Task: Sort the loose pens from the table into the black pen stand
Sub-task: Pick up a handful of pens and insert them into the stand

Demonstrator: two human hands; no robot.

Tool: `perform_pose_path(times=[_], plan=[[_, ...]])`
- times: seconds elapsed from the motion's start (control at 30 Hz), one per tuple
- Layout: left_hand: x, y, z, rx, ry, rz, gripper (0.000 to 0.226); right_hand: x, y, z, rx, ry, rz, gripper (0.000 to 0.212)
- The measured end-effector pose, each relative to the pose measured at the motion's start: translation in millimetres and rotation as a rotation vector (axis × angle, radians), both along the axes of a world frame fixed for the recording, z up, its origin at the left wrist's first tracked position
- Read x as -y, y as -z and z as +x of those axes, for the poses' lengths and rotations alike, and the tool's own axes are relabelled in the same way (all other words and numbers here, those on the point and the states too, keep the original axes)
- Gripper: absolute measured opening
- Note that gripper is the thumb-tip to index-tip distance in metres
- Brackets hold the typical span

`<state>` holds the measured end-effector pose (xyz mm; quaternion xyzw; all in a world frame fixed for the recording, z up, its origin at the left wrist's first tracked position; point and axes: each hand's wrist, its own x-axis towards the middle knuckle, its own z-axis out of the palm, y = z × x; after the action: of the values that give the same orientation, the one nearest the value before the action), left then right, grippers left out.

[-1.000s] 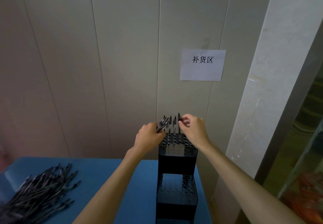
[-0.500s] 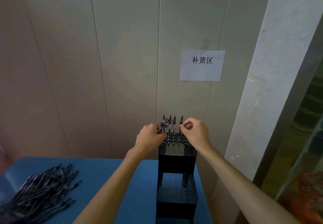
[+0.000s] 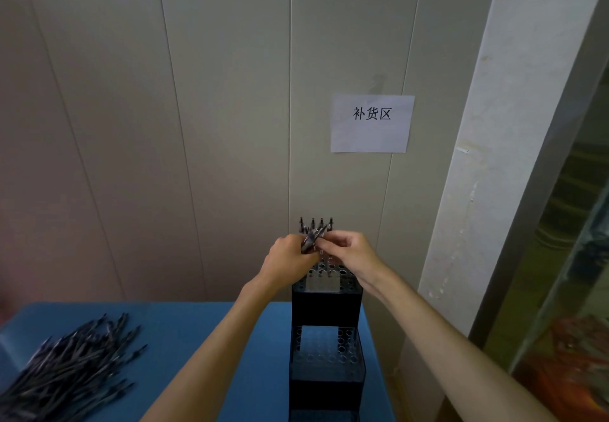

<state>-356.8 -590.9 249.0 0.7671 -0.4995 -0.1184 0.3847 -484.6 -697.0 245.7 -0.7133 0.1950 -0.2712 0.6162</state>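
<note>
Panelled wall (image 3: 197,125) is filling most of the view; a white column (image 3: 487,158) is standing at right.

Blue worktop (image 3: 204,339) is running along the bottom, butted against the wall.

Heap of loose pens (image 3: 66,375) is lying at the worktop's left end, long axes mostly running from lower left to upper right, tips fanning toward the upper right. It is sitting well apart from both hands.

Black pen stand (image 3: 326,306) is standing upright near the worktop's right edge, stepped in tiers, each top drilled with round holes. A row of standing pens (image 3: 315,224) is occupying the top tier's back holes, long axes vertical, ends pointing up.

Paper sign (image 3: 371,123) is hanging on the wall above the stand, reading "补货区".

Left hand (image 3: 290,262) is hovering over the top tier's left side, fingers curled, gripping a small bundle of pens (image 3: 312,239); the bundle is slanting up and to the right out of the fist.

Right hand (image 3: 351,252) is meeting it from the right, fingertips pinching at the bundle's upper end. Which single pen it is gripping: cannot tell.
</note>
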Motion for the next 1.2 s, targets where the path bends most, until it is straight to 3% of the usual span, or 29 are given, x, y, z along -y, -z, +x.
perform_pose_path(times=[0.4, 0.53, 0.7, 0.97, 1.2], plan=[[-6.7, 4.1, 9.2, -0.015, -0.036, 0.034, 0.031, 21.3, -18.4, -7.3, 0.331, 0.265, 0.299, 0.016], [-8.2, 5.8, 15.2, -0.023, -0.045, 0.021, 0.033, 36.9, -22.4, -10.4, 0.315, 0.417, 0.183, 0.011], [-8.0, 8.5, 21.2, -0.011, -0.059, 0.018, 0.036, 50.4, -24.1, -10.2, 0.207, 0.551, -0.137, 0.009], [-5.2, 7.6, 23.5, 0.009, -0.051, 0.015, 0.034, 48.1, -11.4, 3.8, 0.031, 0.495, -0.500, 0.005], [-4.3, 7.2, 25.4, 0.011, -0.054, 0.004, 0.033, 46.0, -8.2, 9.7, -0.042, 0.449, -0.596, 0.011]])
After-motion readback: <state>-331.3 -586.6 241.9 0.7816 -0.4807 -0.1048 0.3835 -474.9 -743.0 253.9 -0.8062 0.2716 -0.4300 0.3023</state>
